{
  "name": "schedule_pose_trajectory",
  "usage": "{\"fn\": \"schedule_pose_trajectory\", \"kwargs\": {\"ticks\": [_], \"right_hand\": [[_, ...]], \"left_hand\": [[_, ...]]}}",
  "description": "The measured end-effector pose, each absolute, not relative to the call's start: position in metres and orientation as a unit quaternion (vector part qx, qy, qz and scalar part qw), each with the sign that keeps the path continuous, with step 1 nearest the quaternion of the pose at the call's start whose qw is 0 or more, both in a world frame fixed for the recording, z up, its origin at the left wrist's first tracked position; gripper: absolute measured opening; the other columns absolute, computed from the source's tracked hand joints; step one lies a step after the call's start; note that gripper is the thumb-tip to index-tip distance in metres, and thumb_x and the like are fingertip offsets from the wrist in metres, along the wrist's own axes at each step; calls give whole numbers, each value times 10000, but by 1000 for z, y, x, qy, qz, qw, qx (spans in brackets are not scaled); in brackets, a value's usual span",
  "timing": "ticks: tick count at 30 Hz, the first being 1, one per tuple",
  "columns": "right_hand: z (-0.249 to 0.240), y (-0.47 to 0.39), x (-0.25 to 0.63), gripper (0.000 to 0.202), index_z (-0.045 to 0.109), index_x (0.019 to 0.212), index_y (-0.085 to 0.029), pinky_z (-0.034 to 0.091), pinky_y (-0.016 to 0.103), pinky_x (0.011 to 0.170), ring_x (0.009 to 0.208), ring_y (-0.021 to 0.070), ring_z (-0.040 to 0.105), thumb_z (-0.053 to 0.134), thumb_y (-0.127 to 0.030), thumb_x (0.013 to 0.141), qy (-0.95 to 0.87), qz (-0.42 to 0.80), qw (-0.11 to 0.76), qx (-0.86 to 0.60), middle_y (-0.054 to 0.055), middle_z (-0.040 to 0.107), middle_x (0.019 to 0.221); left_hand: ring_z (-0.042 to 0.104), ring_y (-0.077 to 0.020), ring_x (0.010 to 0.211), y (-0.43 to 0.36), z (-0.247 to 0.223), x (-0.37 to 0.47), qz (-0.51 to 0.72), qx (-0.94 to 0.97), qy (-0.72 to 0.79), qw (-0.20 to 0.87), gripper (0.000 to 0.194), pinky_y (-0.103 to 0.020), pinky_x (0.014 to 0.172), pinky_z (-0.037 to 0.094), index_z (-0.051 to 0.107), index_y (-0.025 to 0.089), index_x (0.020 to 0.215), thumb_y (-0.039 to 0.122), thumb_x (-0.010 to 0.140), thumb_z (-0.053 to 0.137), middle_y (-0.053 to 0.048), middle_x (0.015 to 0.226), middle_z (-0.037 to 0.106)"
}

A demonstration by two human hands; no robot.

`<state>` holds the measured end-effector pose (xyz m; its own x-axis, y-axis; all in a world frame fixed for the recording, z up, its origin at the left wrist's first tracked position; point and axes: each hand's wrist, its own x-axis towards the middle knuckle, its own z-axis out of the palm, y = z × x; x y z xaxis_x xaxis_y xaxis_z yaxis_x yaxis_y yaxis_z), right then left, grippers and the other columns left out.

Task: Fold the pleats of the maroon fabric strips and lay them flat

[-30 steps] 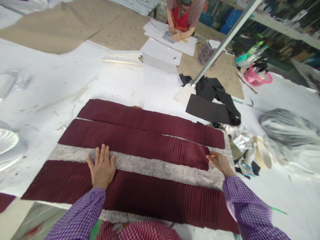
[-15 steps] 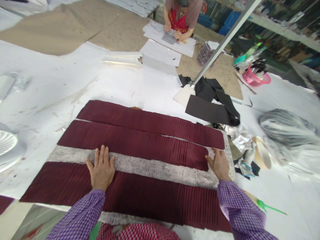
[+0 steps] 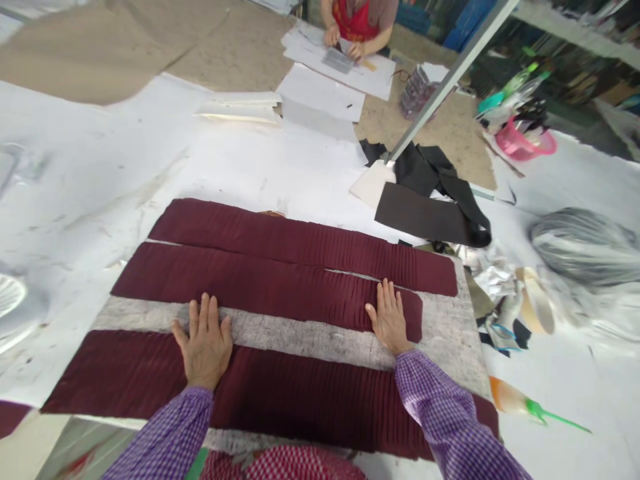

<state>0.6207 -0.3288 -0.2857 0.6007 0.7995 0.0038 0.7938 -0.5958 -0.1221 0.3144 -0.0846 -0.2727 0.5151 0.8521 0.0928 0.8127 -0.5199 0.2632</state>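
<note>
Three strips of pleated maroon fabric lie side by side on a grey, scuffed board. The far strip and the middle strip almost touch, with a narrow gap between them. The near strip lies apart, closest to my body. My left hand rests flat, fingers spread, across the bare board and the upper edge of the near strip. Palm down, my right hand lies with fingers stretched out on the right part of the middle strip. Neither hand holds anything.
Black fabric pieces lie beyond the board by a metal pole. A bottle with a green nozzle, a roll of tape and a plastic-wrapped bundle are on the right. A pink basket stands farther back. Across the table, a person handles sheets.
My right hand has moved left from the right end of the middle strip onto its pleats and flattened out. My left hand stays in about the same place. The view has shifted slightly.
</note>
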Motion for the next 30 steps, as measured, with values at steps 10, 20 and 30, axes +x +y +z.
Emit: {"fn": "schedule_pose_trajectory", "kwargs": {"ticks": [10,20,30], "right_hand": [[-280,-229,561,695,252,1459,-6,107,493,1161,1454,278,67,323,-488,962,-518,86,89,-847,200,174,1558],[-237,-186,534,534,359,1439,-200,254,218,1116,1406,75,245,242,-471,994,-559,28,150,-815,-9,360,1517],[-260,-314,616,607,395,1391,-31,197,610,1092,1392,380,242,408,-444,947,-243,-25,160,-956,244,349,1478]], "left_hand": [[154,-278,1439,-85,-271,315,110,868,474,93,549,-585,1140,30,231,105,1460,337,965,280,-169,1517,301],[193,-321,1425,-92,-272,307,182,883,424,84,588,-648,1118,70,142,158,1486,320,944,301,-197,1510,298],[155,-348,1430,-87,-268,315,161,872,446,122,577,-701,1087,55,186,74,1469,306,946,259,-255,1487,306]]}}
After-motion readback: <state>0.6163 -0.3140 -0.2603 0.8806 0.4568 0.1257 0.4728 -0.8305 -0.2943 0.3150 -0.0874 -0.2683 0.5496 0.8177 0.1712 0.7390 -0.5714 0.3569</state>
